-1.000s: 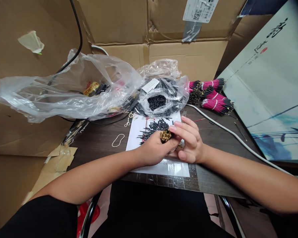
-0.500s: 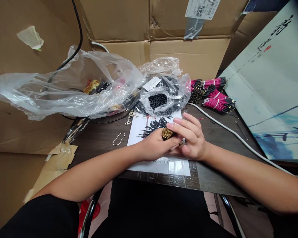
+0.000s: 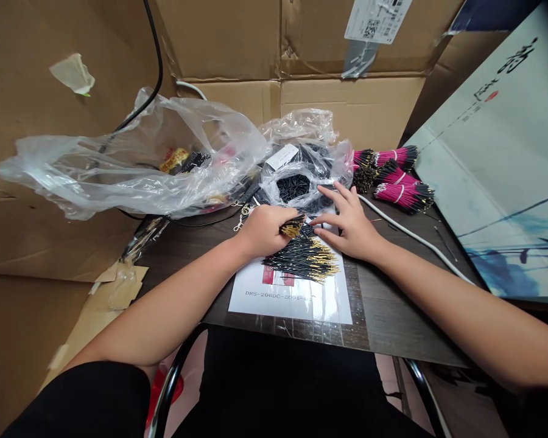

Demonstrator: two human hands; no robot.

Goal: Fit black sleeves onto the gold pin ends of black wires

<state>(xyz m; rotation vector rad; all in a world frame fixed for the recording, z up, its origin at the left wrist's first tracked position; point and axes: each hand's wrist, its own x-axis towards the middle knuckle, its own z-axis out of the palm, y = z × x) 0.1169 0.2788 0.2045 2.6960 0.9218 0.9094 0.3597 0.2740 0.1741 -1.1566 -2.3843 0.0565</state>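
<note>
Two hands are at work over the counter (image 3: 178,258), and they have parted since the earlier frame, where they met around one bundle. The left hand (image 3: 262,231) has shifted up and to the left and is closed around the bundle of gold-ended black pins (image 3: 292,227). The right hand (image 3: 354,228) has drawn away to the right and is spread wide, its fingers apart and palm down. Its forefinger reaches the open bag (image 3: 270,187) of short black tubes (image 3: 293,187); its thumb is near the bundle, though contact is unclear. The loose pins (image 3: 301,258), largely covered by the hands earlier, now show on the printed sheet (image 3: 274,309), as do its red patch and printed code. The loop of pale band once seen left of the sheet is hidden.

The bundle is above the far part of the sheet, just beyond the loose pins. Its gold ends face the person and slightly left, with black lengths showing toward the far right; its long axis is foreshortened, so its exact tilt cannot be told. The loose pins lie roughly side to side, gold ends right. Pink bundles (image 3: 399,191) lie beyond the right hand, near the white cable (image 3: 432,246).
</note>
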